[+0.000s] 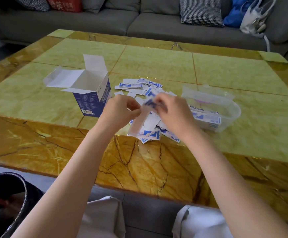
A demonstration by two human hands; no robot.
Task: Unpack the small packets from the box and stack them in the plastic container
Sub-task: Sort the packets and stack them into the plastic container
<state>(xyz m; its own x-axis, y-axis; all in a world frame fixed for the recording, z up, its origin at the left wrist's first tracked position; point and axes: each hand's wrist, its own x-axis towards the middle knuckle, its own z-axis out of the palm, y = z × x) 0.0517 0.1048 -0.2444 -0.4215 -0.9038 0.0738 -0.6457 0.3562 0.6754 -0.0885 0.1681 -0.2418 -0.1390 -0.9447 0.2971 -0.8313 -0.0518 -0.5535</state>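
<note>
Head view: the box [90,93] is seen standing open at left. A strip [140,120] is pinched between left hand [121,110] and right hand [172,110], its long axis hanging toward the viewer; the container [232,115] lies nearer the right hand.

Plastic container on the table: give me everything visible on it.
The plastic container is a clear, shallow rectangular tub with rounded corners, upright and open on the green-and-amber table, to the right of the loose packets and right hand. A few white-and-blue packets lie stacked flat inside at its near end. A clear lid-like piece with a pink mark sits at its far rim. Neither hand touches it.
</note>
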